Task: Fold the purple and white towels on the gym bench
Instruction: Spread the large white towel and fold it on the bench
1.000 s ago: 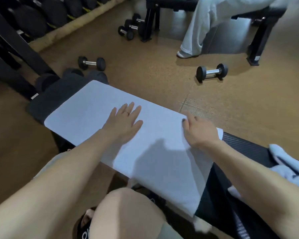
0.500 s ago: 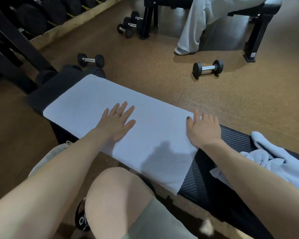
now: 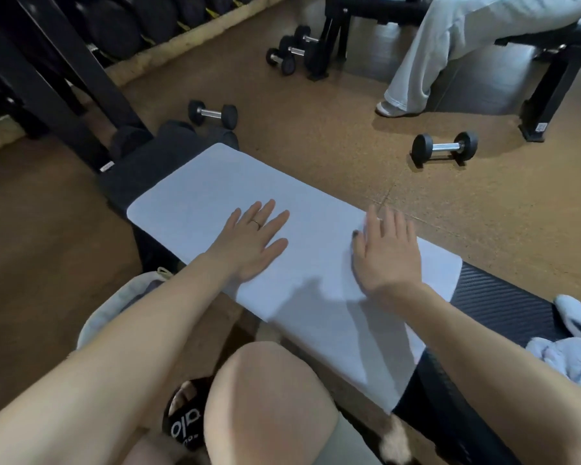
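A pale lilac towel [image 3: 202, 186] lies spread flat along the black gym bench [image 3: 493, 297], its near edge hanging over the bench's side. My left hand [image 3: 252, 246] rests palm down on the towel's middle, fingers apart, a ring on one finger. My right hand [image 3: 386, 253] lies flat on the towel toward its right end, fingers apart, the thumb by a small ridge in the cloth. A second, crumpled pale towel [image 3: 574, 350] sits on the bench at the far right, partly cut off by the frame edge.
Dumbbells lie on the cork floor: one [image 3: 445, 149] beyond the bench on the right, one [image 3: 212, 113] near the bench's left end, a pair [image 3: 289, 52] further back. A seated person's leg [image 3: 416, 62] is at another bench. A weight rack [image 3: 47, 72] stands left.
My right hand slid left from the towel's right edge onto the cloth. My left hand stayed flat in about the same place. The view shifted slightly.
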### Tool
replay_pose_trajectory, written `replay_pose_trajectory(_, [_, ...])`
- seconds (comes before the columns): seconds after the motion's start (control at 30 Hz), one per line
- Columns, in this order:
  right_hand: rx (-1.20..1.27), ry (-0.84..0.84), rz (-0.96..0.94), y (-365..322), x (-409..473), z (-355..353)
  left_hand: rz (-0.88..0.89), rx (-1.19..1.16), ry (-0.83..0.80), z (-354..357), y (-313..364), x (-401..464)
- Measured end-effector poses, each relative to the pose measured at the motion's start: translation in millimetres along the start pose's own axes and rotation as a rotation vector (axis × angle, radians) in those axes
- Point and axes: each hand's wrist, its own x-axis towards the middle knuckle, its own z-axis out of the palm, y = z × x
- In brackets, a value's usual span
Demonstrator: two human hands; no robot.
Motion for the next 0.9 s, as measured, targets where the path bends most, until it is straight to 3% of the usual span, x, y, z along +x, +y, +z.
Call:
replay_pose_trajectory(0.1, [0.062,-0.02,-0.262,-69,17,-3,-0.104,-0.018,0.033,-1,-24,-1])
replay_pose_trajectory(0.2, [0.064,-0.115,-0.399,-124,32,13,-0.233,-0.02,0.039,0,-60,-3])
replay_pose_trajectory(0.27, [0.049,-0.147,-0.411,-136,36,33,-0.296,-0.04,0.058,-1,-88,-7])
replay_pose_trajectory(0.47, [-0.002,0.068,-0.434,-131,33,60,-0.468,-0.142,0.116,-8,-150,-22])
replay_pose_trajectory(0.8, [0.054,-0.099,-0.389,-132,32,47,-0.691,-0.168,0.169,-4,-165,-22])
replay_pose_trajectory(0.9, [0.055,-0.086,-0.385,-142,35,38,-0.613,-0.08,0.255,-15,-150,-16])
